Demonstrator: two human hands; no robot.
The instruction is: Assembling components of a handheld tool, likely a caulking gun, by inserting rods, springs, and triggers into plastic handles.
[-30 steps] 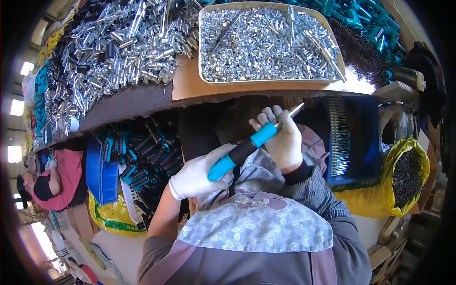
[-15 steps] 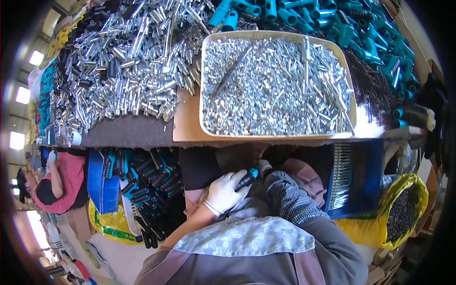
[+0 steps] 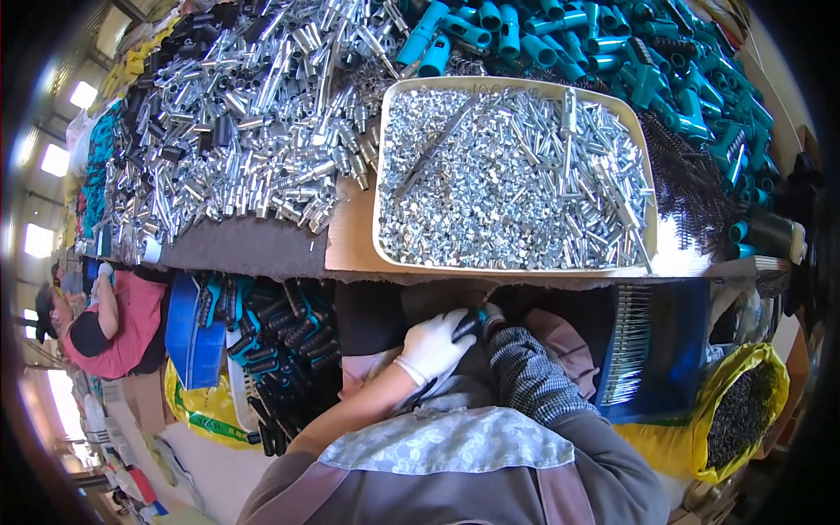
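Bench edge [image 3: 262, 269], tray [image 3: 379, 210] beyond left hand [image 3: 435, 347]

The gloved left hand [image 3: 435, 348] is white; the tool [image 3: 465, 328] is black, with teal at its end. Small dark-and-white checks cover the right sleeve [image 3: 535, 374]. The apron [image 3: 455, 444] shows white leaves on pale blue-grey, with mauve straps [image 3: 562, 494]. A cream tray [image 3: 378, 188] bears silver metal bits [image 3: 472, 197]. The worktop [image 3: 245, 247] is dark grey, the cardboard [image 3: 352, 234] tan, the plastic tubes [image 3: 604, 44] teal, the springs [image 3: 687, 175] dark brown, the co-worker's top [image 3: 136, 317] pink.
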